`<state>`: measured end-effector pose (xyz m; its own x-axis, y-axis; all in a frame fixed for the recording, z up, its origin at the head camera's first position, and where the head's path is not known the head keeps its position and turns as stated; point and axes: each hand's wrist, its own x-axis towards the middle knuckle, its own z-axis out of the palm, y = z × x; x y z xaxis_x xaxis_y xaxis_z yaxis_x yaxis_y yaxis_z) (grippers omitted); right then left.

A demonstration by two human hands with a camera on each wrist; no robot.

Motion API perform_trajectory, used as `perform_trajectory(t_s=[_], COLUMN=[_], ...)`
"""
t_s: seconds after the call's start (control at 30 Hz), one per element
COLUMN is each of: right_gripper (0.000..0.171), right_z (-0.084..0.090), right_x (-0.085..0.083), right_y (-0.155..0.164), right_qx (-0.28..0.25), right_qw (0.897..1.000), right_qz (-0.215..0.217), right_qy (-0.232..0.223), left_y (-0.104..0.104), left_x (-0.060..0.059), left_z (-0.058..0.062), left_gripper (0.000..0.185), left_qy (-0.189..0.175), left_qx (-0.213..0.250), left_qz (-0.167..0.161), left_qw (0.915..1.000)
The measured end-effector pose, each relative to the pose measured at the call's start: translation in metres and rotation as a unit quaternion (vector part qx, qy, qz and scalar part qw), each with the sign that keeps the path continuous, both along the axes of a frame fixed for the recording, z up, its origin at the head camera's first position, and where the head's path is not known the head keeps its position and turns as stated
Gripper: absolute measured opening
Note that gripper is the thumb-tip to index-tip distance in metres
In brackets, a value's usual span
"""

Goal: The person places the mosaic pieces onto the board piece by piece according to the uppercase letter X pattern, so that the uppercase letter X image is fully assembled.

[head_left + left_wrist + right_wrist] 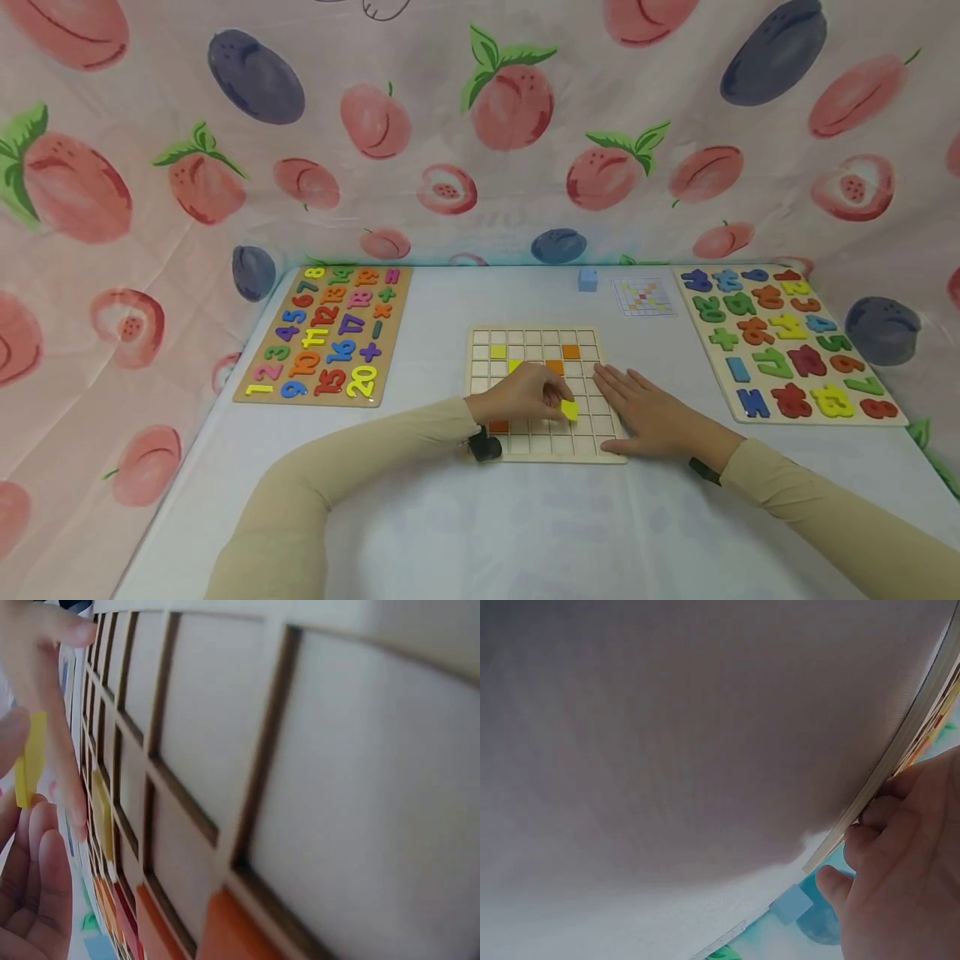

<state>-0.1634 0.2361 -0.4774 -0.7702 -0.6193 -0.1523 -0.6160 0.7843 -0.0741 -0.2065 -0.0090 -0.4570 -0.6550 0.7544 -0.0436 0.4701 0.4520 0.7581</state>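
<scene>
A wooden grid board (547, 450) lies on the white table in front of the person. Over its middle the left hand (523, 392) pinches a yellow square tile (570, 410) between thumb and fingers; the left wrist view shows this tile (30, 761) held on edge above the squares. Orange tiles (571, 352) and yellow tiles (498, 352) sit in some squares, and a red tile (127, 921) shows in the left wrist view. The left hand hides part of the grid. With fingers extended, the right hand (651, 414) rests along the board's right edge.
A number puzzle board (387, 367) lies at the left, another number puzzle (722, 367) at the right. Behind the grid are a small light-blue block (588, 280) and a paper pattern card (643, 297). A fruit-print cloth (480, 225) hangs at the table's back.
</scene>
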Motion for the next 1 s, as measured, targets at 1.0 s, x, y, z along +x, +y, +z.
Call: perform_trajectory(t_s=[1.0], right_gripper=[0.104], right_z=[0.003], right_x=[0.001], right_y=[-0.001], right_qx=[0.000], right_qw=[1.000], right_qz=[0.004], right_qy=[-0.006], left_y=[0.004], left_x=[0.007], left_z=[0.001], left_gripper=[0.013], left_qy=[0.048], left_qx=[-0.091], left_qz=[0.003], left_qw=[0.9947])
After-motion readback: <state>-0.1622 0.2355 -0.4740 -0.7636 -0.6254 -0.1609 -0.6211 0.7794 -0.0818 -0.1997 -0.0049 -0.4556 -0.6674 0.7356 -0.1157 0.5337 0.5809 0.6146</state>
